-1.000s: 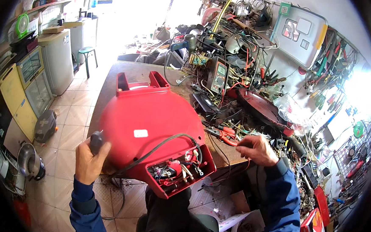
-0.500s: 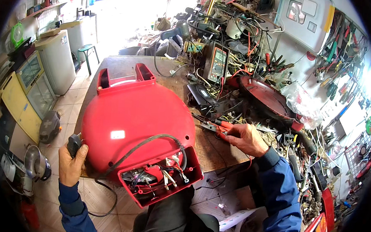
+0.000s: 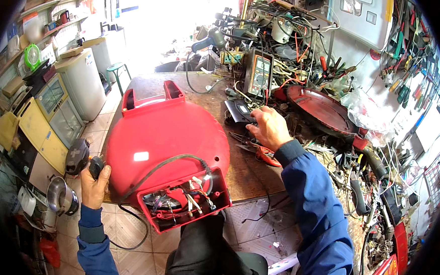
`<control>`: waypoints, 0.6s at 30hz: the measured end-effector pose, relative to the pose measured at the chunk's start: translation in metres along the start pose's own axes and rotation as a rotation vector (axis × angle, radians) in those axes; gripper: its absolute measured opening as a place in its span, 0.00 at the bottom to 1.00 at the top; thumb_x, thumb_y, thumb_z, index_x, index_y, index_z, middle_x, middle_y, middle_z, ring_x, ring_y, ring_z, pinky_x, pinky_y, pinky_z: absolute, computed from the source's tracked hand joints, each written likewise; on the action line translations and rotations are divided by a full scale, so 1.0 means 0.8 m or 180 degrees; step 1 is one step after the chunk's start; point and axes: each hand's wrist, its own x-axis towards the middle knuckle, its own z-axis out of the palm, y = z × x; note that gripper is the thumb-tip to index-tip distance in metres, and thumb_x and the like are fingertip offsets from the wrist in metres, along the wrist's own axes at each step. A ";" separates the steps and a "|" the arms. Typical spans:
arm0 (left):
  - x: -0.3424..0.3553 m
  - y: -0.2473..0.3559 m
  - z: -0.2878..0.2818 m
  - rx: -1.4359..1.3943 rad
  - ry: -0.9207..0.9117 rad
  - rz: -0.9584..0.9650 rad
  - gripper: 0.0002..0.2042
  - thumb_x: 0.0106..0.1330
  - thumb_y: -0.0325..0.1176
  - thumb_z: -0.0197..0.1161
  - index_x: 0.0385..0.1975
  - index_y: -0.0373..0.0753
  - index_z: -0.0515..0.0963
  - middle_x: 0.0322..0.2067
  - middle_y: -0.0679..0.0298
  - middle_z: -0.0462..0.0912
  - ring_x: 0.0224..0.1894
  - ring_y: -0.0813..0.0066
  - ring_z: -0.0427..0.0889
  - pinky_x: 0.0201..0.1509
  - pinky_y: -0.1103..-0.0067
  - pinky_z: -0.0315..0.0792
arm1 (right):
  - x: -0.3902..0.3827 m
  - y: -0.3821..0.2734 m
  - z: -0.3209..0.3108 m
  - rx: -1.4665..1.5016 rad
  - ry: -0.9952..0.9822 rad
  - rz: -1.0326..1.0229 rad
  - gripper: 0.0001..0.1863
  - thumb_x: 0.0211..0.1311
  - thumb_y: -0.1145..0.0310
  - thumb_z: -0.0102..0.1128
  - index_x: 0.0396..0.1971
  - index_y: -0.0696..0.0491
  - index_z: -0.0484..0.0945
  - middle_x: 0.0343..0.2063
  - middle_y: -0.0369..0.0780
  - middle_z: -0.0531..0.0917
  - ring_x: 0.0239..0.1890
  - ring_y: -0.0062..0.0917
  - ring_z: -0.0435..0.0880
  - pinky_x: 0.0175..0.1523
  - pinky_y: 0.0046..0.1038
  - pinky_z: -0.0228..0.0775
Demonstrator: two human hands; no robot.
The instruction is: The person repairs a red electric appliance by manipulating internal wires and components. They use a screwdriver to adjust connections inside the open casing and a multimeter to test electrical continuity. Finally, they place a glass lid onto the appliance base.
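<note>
A round red appliance housing (image 3: 175, 129) lies on the wooden table, its near compartment (image 3: 183, 201) open with several wires and connectors inside. My left hand (image 3: 95, 188) is closed around a black power plug (image 3: 96, 166) at the housing's left side, and the plug's cord hangs below. Over the table's right part, my right hand (image 3: 271, 126) has its fingers apart beside a black device with a small display (image 3: 239, 110); whether it touches the device is unclear. Red-handled pliers (image 3: 266, 155) rest on the table just below that hand.
A multimeter (image 3: 259, 74) stands behind the black device. Tangled cables and tools heap along the right side, with a round red lid-like part (image 3: 322, 111) among them. A steel bowl (image 3: 60, 196) sits low on the left, near cabinets. A green stool (image 3: 118, 76) stands farther back.
My right hand has let go of the red-handled pliers and moved up and left to the black device. My left hand still holds the plug. The whole view has shifted slightly.
</note>
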 end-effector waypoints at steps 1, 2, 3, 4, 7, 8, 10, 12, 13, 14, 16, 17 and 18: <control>0.001 0.001 0.000 -0.0009 0.0000 0.0025 0.18 0.69 0.49 0.68 0.35 0.39 0.76 0.18 0.73 0.71 0.16 0.86 0.67 0.17 0.85 0.61 | 0.006 0.004 0.007 0.0096 0.0080 -0.0042 0.12 0.54 0.64 0.71 0.33 0.55 0.79 0.32 0.47 0.80 0.41 0.46 0.81 0.46 0.44 0.75; 0.000 0.002 0.000 -0.0014 0.0005 0.0010 0.18 0.69 0.50 0.68 0.35 0.39 0.76 0.18 0.73 0.71 0.16 0.86 0.67 0.17 0.85 0.61 | 0.013 0.009 0.013 0.0052 0.0042 -0.0046 0.11 0.53 0.65 0.71 0.31 0.54 0.80 0.31 0.46 0.80 0.40 0.47 0.81 0.45 0.44 0.75; -0.001 0.003 0.000 -0.0019 0.0008 -0.0002 0.19 0.69 0.50 0.68 0.36 0.38 0.76 0.18 0.73 0.71 0.16 0.86 0.67 0.17 0.85 0.61 | 0.018 0.013 0.019 0.0006 0.0006 -0.0049 0.09 0.52 0.66 0.71 0.29 0.53 0.80 0.30 0.46 0.81 0.39 0.47 0.82 0.45 0.44 0.75; -0.002 0.005 0.001 -0.0026 0.0009 -0.0011 0.19 0.69 0.51 0.68 0.36 0.38 0.76 0.18 0.73 0.71 0.16 0.86 0.67 0.17 0.85 0.61 | 0.024 0.018 0.024 -0.0042 -0.0027 -0.0049 0.08 0.52 0.66 0.70 0.27 0.53 0.81 0.30 0.46 0.81 0.38 0.47 0.82 0.44 0.44 0.76; 0.000 0.010 0.010 -0.0108 0.0029 0.0021 0.20 0.68 0.51 0.69 0.36 0.38 0.76 0.19 0.73 0.71 0.16 0.86 0.67 0.18 0.84 0.62 | 0.030 0.050 0.025 -0.0778 0.0218 0.0143 0.04 0.52 0.71 0.62 0.21 0.52 0.82 0.27 0.47 0.82 0.36 0.45 0.83 0.43 0.43 0.77; -0.001 0.009 0.008 -0.0105 0.0019 -0.0013 0.19 0.68 0.50 0.69 0.37 0.38 0.76 0.19 0.73 0.71 0.16 0.86 0.67 0.18 0.84 0.62 | 0.032 0.057 0.026 -0.0970 0.0266 0.0202 0.04 0.52 0.72 0.60 0.21 0.52 0.82 0.28 0.47 0.83 0.36 0.45 0.83 0.43 0.43 0.77; 0.000 0.005 0.006 -0.0117 -0.0027 -0.0074 0.19 0.68 0.50 0.69 0.37 0.38 0.76 0.19 0.73 0.71 0.16 0.86 0.67 0.18 0.84 0.62 | 0.019 0.065 0.023 -0.0970 0.0294 0.0481 0.02 0.51 0.74 0.60 0.24 0.52 0.82 0.29 0.47 0.83 0.37 0.45 0.83 0.44 0.43 0.77; -0.002 0.015 0.009 -0.0084 0.0131 -0.0104 0.17 0.69 0.47 0.69 0.33 0.39 0.74 0.19 0.74 0.71 0.17 0.86 0.68 0.19 0.85 0.62 | 0.007 0.058 0.005 -0.0826 0.0214 0.0539 0.02 0.52 0.73 0.62 0.26 0.53 0.82 0.30 0.47 0.83 0.38 0.45 0.83 0.44 0.44 0.77; -0.002 0.018 0.012 -0.0073 0.0191 -0.0119 0.16 0.69 0.46 0.69 0.31 0.40 0.73 0.20 0.74 0.71 0.17 0.86 0.68 0.19 0.85 0.62 | 0.001 0.051 -0.008 -0.0558 0.0228 0.0632 0.03 0.54 0.71 0.63 0.27 0.54 0.82 0.30 0.46 0.83 0.39 0.45 0.83 0.45 0.44 0.77; -0.005 0.017 0.005 -0.0071 0.0143 -0.0087 0.16 0.69 0.45 0.69 0.32 0.40 0.74 0.20 0.74 0.71 0.17 0.86 0.68 0.19 0.85 0.62 | -0.005 0.042 -0.024 -0.0546 0.0238 0.0563 0.06 0.56 0.69 0.63 0.26 0.55 0.81 0.29 0.47 0.82 0.37 0.46 0.83 0.44 0.46 0.77; -0.003 0.004 -0.003 -0.0037 -0.0009 -0.0070 0.15 0.69 0.45 0.69 0.35 0.39 0.76 0.21 0.74 0.71 0.18 0.86 0.68 0.20 0.85 0.63 | -0.019 0.024 -0.045 -0.0355 -0.0075 0.0623 0.08 0.56 0.67 0.63 0.25 0.56 0.80 0.28 0.49 0.82 0.35 0.48 0.83 0.42 0.47 0.76; -0.004 0.005 0.002 -0.0151 0.0018 -0.0102 0.15 0.69 0.44 0.68 0.38 0.38 0.76 0.21 0.73 0.72 0.18 0.86 0.68 0.20 0.85 0.63 | -0.029 0.021 -0.051 -0.0198 -0.0203 0.0567 0.08 0.57 0.67 0.64 0.25 0.56 0.80 0.28 0.50 0.82 0.35 0.48 0.84 0.42 0.47 0.76; -0.005 0.004 0.005 -0.0156 0.0079 -0.0102 0.14 0.69 0.43 0.68 0.38 0.38 0.76 0.22 0.73 0.72 0.18 0.86 0.68 0.20 0.85 0.63 | -0.040 0.018 -0.056 -0.0039 -0.0326 0.0512 0.09 0.57 0.66 0.64 0.25 0.57 0.80 0.27 0.51 0.82 0.34 0.49 0.84 0.41 0.47 0.76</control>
